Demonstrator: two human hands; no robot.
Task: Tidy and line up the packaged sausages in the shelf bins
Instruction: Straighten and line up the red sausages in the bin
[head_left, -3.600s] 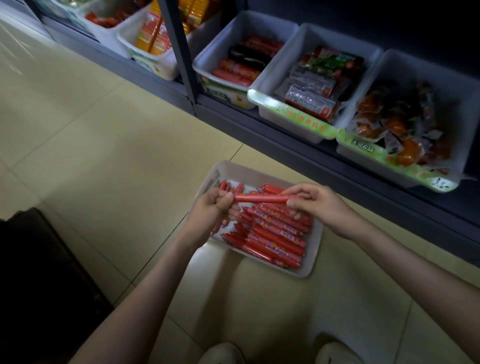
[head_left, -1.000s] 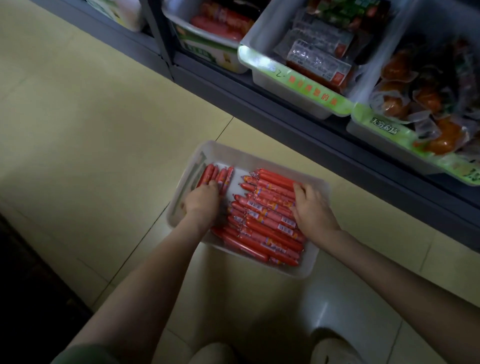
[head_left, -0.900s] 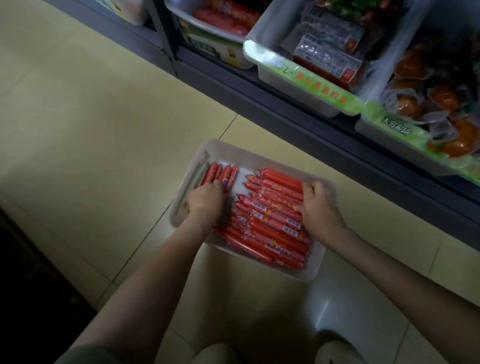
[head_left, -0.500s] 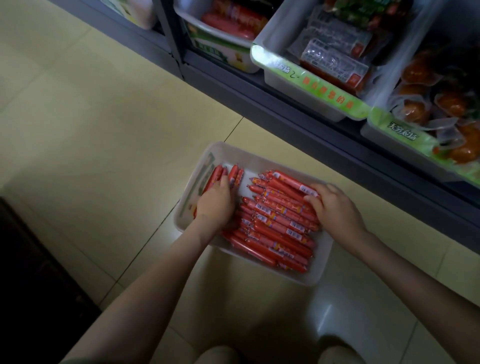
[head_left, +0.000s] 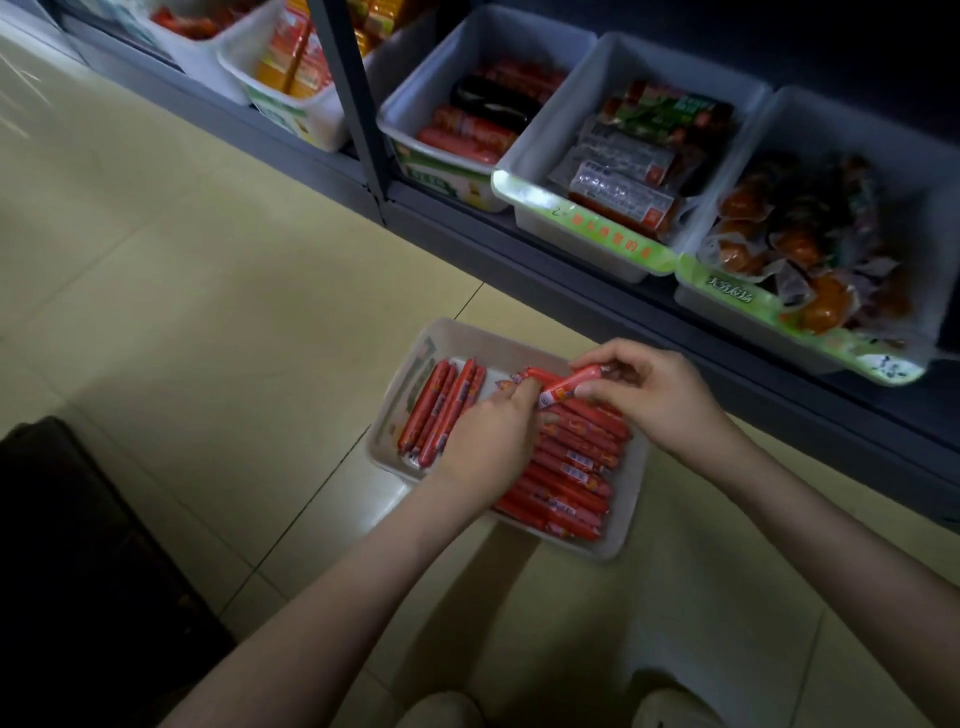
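A white bin (head_left: 457, 338) stands on the floor tiles in front of me, filled with red packaged sausages (head_left: 566, 478). One row of sausages (head_left: 441, 405) lies lengthwise at the bin's left side; a larger stack lies crosswise on the right. My right hand (head_left: 654, 400) pinches one red sausage (head_left: 563, 384) lifted above the stack. My left hand (head_left: 493, 441) holds the same sausage at its left end with its fingertips.
A dark shelf edge (head_left: 571, 270) runs diagonally behind the bin. On it stand white bins: one with red and dark sausages (head_left: 483, 119), one with flat packs (head_left: 628, 176), one with orange snack packs (head_left: 810, 249). A dark object (head_left: 78, 571) sits at the left. My shoes (head_left: 670, 701) show at the bottom.
Both hands have left the stack, where they were pressing the sausages, and lifted one sausage between them. The camera has tilted up, showing more of the shelf.
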